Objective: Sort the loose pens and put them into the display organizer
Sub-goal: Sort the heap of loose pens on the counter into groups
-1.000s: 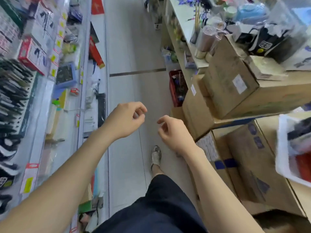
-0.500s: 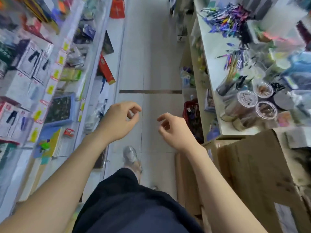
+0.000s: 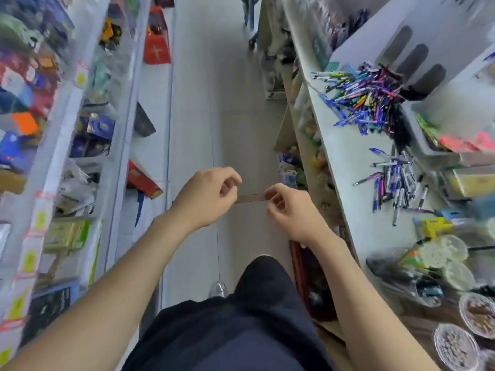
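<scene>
shelf labels (image 3: 80, 77) too blurry to read, left hand (image 3: 206, 196) and right hand (image 3: 292, 212) loosely curled, empty, loose pens (image 3: 364, 100) at 2 o'clock

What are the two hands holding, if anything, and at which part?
It cannot be told. A short brown strip shows between the fingertips of the left hand and the right hand, but it may lie on the floor behind them.

The desk (image 3: 348, 162) on my right carries a large heap of loose pens (image 3: 367, 100) at its far end, just before the white display organizer (image 3: 417, 49). A smaller pen group (image 3: 393, 180) lies mid-desk. Round clear tubs (image 3: 452, 263) stand at the near end.
</scene>
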`<state>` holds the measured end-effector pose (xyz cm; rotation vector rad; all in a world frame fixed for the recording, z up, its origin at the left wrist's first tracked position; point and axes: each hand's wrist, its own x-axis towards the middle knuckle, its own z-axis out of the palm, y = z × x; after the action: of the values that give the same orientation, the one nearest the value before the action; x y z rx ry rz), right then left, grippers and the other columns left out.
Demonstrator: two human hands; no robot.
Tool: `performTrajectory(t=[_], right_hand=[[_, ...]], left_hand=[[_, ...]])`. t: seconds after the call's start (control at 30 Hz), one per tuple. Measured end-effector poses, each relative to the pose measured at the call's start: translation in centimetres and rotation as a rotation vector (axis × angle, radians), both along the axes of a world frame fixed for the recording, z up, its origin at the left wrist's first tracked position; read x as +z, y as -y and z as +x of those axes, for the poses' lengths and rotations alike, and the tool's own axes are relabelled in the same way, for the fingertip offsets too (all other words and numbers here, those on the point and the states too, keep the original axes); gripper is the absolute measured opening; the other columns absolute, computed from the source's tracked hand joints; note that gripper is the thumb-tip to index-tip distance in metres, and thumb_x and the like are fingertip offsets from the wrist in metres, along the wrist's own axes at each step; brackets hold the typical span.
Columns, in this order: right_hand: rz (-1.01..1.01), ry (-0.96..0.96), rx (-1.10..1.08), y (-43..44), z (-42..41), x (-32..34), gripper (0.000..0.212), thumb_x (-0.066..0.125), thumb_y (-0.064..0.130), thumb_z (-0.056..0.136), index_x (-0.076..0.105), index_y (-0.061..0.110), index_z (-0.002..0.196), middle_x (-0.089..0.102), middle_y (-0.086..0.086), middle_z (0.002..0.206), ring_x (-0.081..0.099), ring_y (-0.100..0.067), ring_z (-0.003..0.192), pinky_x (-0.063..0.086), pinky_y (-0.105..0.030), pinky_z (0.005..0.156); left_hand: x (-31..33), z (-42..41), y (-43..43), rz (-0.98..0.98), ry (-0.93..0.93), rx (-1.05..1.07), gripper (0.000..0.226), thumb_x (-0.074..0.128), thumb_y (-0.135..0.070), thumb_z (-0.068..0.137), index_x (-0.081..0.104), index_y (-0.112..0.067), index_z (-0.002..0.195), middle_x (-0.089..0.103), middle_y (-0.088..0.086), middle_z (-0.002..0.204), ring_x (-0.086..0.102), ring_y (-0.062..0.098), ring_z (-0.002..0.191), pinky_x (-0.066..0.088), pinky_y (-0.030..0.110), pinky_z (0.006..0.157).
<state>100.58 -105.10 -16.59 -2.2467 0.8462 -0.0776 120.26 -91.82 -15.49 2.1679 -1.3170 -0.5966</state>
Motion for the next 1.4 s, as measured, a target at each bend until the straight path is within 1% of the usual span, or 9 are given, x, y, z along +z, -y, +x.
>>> performTrajectory(t=[0.3,0.4,0.53,0.7,0.87,1.0,1.17,1.27,1.4], right_hand=[[0.006,0.062,-0.097,23.2,14.2,-2.7,0.021,0.064,0.019,0.103,0.070,0.016,0.122,0.065,0.013,0.091,0.061,0.008,0.076,0.042,0.000,0.067],[0.017,0.066,-0.103,31.0,18.9,-2.2,0.020,0.063,0.021,0.102,0.071,0.019,0.120,0.065,0.013,0.089,0.062,0.005,0.076,0.043,-0.007,0.067],[0.003,0.054,-0.104,40.1,25.7,-1.2,0.020,0.064,0.025,0.097,0.073,0.018,0.113,0.072,0.008,0.085,0.068,-0.010,0.078,0.056,-0.032,0.079],[-0.005,0.051,-0.185,49.6,33.0,-1.0,0.018,0.063,0.022,0.095,0.073,0.018,0.109,0.071,0.009,0.081,0.069,-0.011,0.076,0.056,-0.032,0.078],[0.008,0.007,-0.344,57.6,38.5,-3.4,0.019,0.061,0.021,0.094,0.074,0.021,0.108,0.070,0.011,0.082,0.068,-0.013,0.078,0.056,-0.034,0.078],[0.057,-0.027,-0.493,62.2,41.1,-3.3,0.021,0.058,0.019,0.096,0.074,0.020,0.110,0.073,0.004,0.085,0.067,-0.015,0.078,0.056,-0.035,0.079],[0.113,-0.066,-0.721,64.8,40.8,-3.3,0.025,0.056,0.025,0.097,0.071,0.021,0.117,0.074,0.005,0.091,0.069,-0.014,0.081,0.059,-0.039,0.077],[0.153,-0.068,-0.861,64.0,39.1,-3.7,0.025,0.055,0.027,0.100,0.070,0.022,0.120,0.071,0.009,0.091,0.068,-0.010,0.081,0.057,-0.034,0.074],[0.212,-0.048,-1.110,60.9,36.3,-4.4,0.018,0.055,0.024,0.102,0.070,0.024,0.112,0.068,0.009,0.074,0.060,-0.002,0.061,0.046,-0.021,0.058]], left_hand=[[-0.1,14.3,25.2,0.016,0.065,-0.092,0.019,0.062,-0.022,0.098,0.072,-0.030,0.112,0.069,-0.014,0.098,0.065,0.009,0.088,0.057,0.039,0.086],[1.2,18.3,32.8,0.030,0.057,-0.101,0.019,0.062,-0.020,0.099,0.072,-0.030,0.112,0.069,-0.015,0.097,0.065,0.008,0.089,0.057,0.038,0.086],[2.1,24.0,41.5,0.009,0.066,-0.082,0.019,0.062,-0.023,0.098,0.071,-0.033,0.111,0.068,-0.016,0.095,0.065,0.006,0.089,0.057,0.036,0.085],[0.9,31.3,51.3,-0.001,0.020,-0.093,0.019,0.063,-0.022,0.097,0.071,-0.033,0.110,0.068,-0.017,0.096,0.065,0.005,0.089,0.058,0.038,0.085],[-1.0,38.2,62.4,-0.013,0.010,-0.235,0.019,0.062,-0.024,0.096,0.071,-0.034,0.109,0.067,-0.017,0.095,0.065,0.005,0.088,0.057,0.039,0.083],[-1.7,41.3,71.1,0.049,0.017,-0.461,0.020,0.060,-0.026,0.098,0.069,-0.036,0.112,0.064,-0.018,0.098,0.063,0.006,0.088,0.057,0.040,0.084],[-2.6,40.6,79.2,0.189,0.085,-0.830,0.027,0.058,-0.031,0.102,0.066,-0.029,0.128,0.060,-0.007,0.118,0.060,0.015,0.099,0.054,0.041,0.093],[-4.0,38.4,81.8,0.221,0.148,-0.983,0.029,0.057,-0.034,0.102,0.064,-0.027,0.129,0.058,-0.004,0.121,0.060,0.020,0.097,0.053,0.043,0.092],[-5.2,33.9,82.3,0.256,0.140,-1.110,0.026,0.056,-0.033,0.103,0.064,-0.024,0.126,0.057,-0.005,0.115,0.060,0.020,0.102,0.054,0.041,0.090]])
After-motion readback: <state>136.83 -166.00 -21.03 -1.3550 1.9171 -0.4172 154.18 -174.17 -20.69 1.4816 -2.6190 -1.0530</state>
